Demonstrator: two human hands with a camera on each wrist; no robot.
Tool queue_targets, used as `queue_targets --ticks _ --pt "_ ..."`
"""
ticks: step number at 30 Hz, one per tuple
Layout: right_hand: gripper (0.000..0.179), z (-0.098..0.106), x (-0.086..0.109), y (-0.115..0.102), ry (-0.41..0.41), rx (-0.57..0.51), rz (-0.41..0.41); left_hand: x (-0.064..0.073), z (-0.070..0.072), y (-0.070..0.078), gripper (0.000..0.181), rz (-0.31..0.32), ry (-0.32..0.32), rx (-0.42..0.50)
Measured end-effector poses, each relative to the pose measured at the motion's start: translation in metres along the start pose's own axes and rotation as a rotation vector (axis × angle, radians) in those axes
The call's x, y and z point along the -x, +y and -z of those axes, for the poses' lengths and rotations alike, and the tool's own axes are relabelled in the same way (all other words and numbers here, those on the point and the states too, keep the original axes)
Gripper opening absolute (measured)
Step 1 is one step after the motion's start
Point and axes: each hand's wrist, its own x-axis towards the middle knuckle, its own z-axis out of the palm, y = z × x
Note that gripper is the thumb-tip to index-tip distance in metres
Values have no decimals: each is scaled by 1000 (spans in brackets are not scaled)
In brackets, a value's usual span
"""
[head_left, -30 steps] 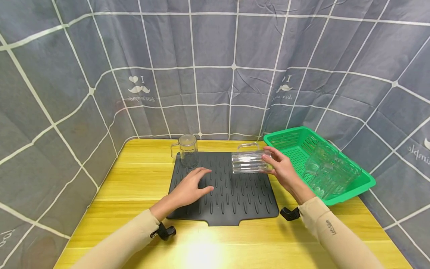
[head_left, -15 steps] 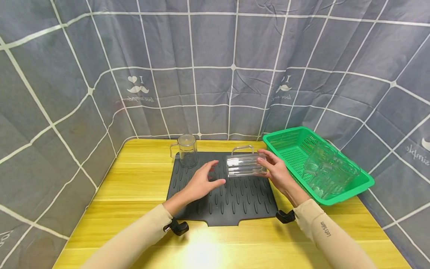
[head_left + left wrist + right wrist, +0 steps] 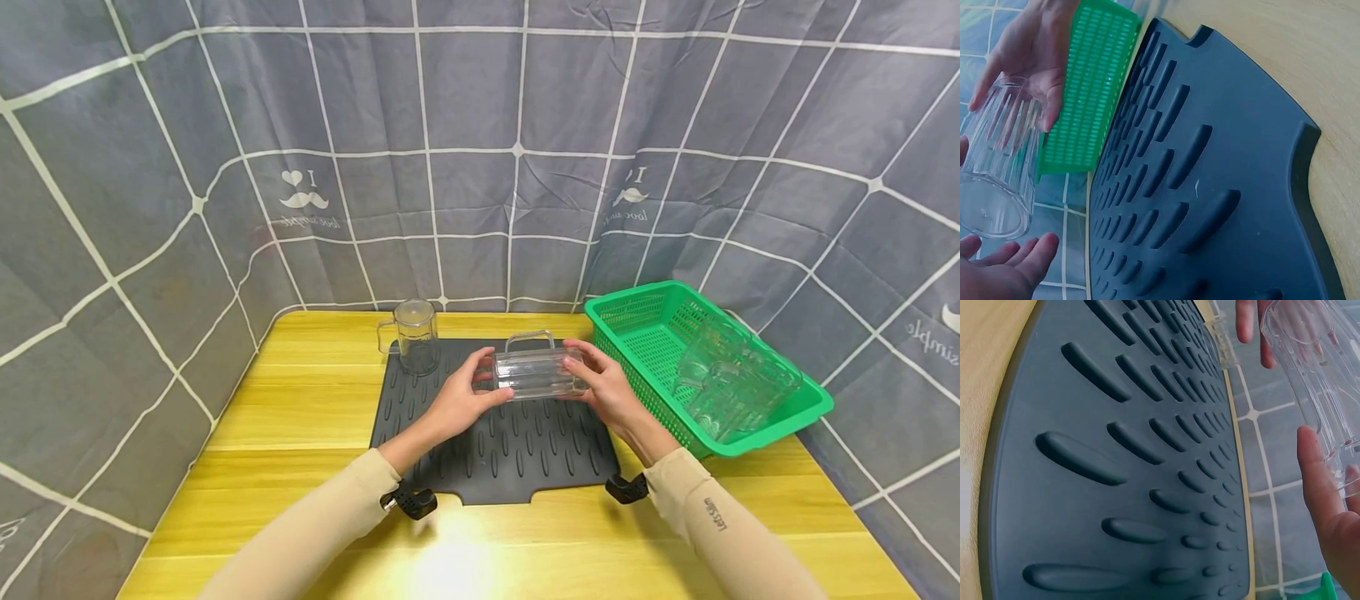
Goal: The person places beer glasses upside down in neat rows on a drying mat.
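Note:
A clear glass mug [image 3: 534, 373] is held sideways above the dark ridged mat [image 3: 495, 454], its handle toward the curtain. My right hand [image 3: 611, 390] grips it round the rim end, thumb on the near side; in the right wrist view that thumb [image 3: 1317, 481] lies along the glass. My left hand [image 3: 461, 404] is spread at the base end, thumb and fingers either side of the glass. The left wrist view has the mug's round base [image 3: 994, 209] facing the left fingers [image 3: 1038, 259], with a small gap between. Another glass mug [image 3: 417, 337] stands upside down at the mat's far left corner.
To the right, a green plastic basket [image 3: 633, 400] holds several clear glass mugs [image 3: 735, 387] at its near end. Mat and basket stand on a yellow wood-grain table [image 3: 300, 400]. A grey curtain with white grid lines [image 3: 472, 200] closes off the back and sides.
My right hand has carried the mug left and slightly nearer, away from the basket. My left hand has moved right and a little away from me, to the mug's base end.

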Motion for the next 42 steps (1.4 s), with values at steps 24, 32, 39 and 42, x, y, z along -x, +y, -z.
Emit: queue_targets --ticks 24,32,39,42 --pt "59 -1 -1 0 -123 -37 -56 -9 9 19 68 -64 67 -55" --pt "62 -1 -3 1 -137 -4 -47 -17 18 30 65 -97 65 -131" --pt "59 3 -1 5 -163 22 -6 -24 27 33 63 -108 76 -252" --pt "59 4 0 6 -173 35 6 -27 32 35 64 -113 76 -288"
